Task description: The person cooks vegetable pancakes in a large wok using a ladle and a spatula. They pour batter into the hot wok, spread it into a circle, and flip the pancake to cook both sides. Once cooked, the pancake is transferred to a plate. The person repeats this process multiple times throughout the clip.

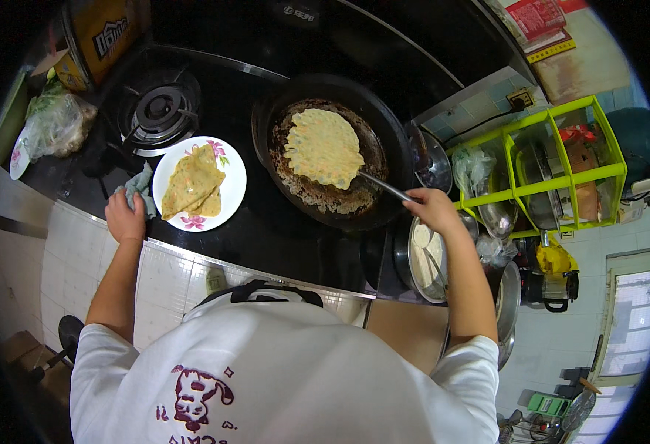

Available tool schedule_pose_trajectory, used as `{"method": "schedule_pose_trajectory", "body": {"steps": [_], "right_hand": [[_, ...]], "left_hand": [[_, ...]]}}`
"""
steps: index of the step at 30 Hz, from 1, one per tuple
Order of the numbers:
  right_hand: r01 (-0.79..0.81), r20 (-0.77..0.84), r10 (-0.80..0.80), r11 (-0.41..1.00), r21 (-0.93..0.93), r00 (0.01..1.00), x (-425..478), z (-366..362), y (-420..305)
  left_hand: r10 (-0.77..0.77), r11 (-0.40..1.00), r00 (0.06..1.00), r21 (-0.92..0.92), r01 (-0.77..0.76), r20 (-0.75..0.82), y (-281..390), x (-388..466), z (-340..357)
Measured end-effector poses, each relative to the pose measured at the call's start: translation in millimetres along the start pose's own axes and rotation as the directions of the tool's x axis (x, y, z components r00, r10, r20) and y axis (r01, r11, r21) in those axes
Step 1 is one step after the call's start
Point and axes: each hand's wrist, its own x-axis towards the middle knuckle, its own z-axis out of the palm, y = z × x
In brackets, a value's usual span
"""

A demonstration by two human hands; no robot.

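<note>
My right hand (431, 210) grips the metal handle of a spatula (386, 186). Its far end disappears beneath a round, pale yellow pancake (324, 147) with orange and green bits. That pancake lies in a large dark wok (377, 114), whose inside is browned and crusted. At the counter's front edge, my left hand (125, 217) rests on a crumpled grey-green cloth (141, 188). Just right of the cloth stands a white plate (230, 191) with pink flowers on its rim. Folded cooked pancakes (193, 180) lie on the plate.
An unlit gas burner (160, 108) sits behind the plate. Bagged vegetables (61, 125) and a yellow carton (100, 41) are at the left. Rightward, a metal bowl of pale batter (427, 258) holds a ladle, near a lime-green rack (566, 180) and a plugged-in cord (477, 123).
</note>
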Motion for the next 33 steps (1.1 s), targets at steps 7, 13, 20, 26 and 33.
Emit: {"method": "schedule_pose_trajectory", "body": {"steps": [7, 13, 20, 26, 33], "right_hand": [[-0.099, -0.27, 0.14, 0.982, 0.163, 0.952, 23.2, 41.3, -32.0], [-0.021, -0.706, -0.172, 0.967, -0.256, 0.687, -39.0, 23.9, -51.5], [-0.043, -0.689, -0.256, 0.922, -0.384, 0.678, -77.1, 33.1, -32.2], [-0.049, -0.601, -0.051, 0.988, -0.149, 0.797, -89.4, 13.5, -29.0], [-0.068, -0.117, 0.077, 0.994, 0.083, 0.99, -79.0, 10.4, -47.3]], "left_hand": [[-0.003, 1.0, 1.0, 0.015, 0.002, 0.014, 4.0, 2.3, -1.3], [0.01, 1.0, 1.0, 0.006, -0.01, 0.018, 0.5, 0.7, -1.3], [0.008, 1.0, 0.999, 0.012, -0.008, 0.039, 1.2, -0.3, 2.2], [0.013, 1.0, 1.0, 0.026, -0.014, 0.019, -3.6, 0.4, 0.9], [0.012, 0.999, 0.999, 0.035, -0.013, 0.03, -5.5, 1.2, 6.8]]}}
